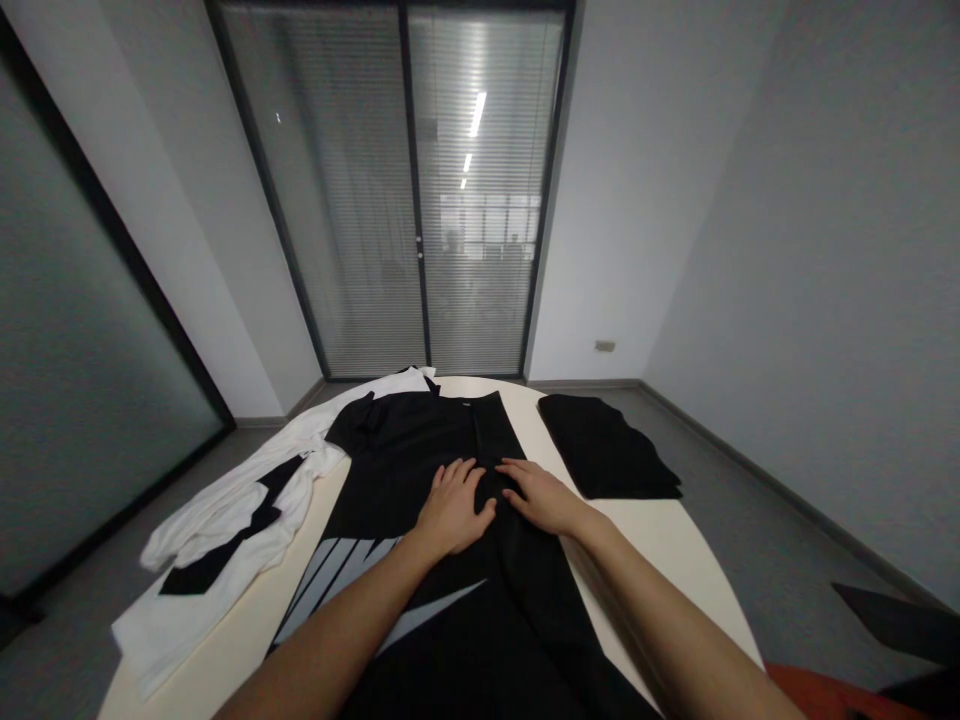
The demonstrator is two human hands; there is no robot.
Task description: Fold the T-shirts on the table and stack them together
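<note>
A black garment (420, 440) with a large grey print lies spread along the middle of the table, its far edge near the table's far side. My left hand (454, 508) rests on it with fingers stretched forward and thumb out to the side. Close beside it, my right hand (541, 495) lies on the same cloth, fingers pointing left and spread. Both palms face down, and neither hand grips anything. A fold line runs lengthwise through the fabric between and below my hands. The near end of the garment runs out of view at the bottom.
On the table's (675, 560) left side lies a rumpled white and black garment (225, 530), partly hanging over the edge. A folded black cloth (607, 450) sits at the right. A glass door with blinds (480, 300) stands behind; something red (817, 690) shows at lower right.
</note>
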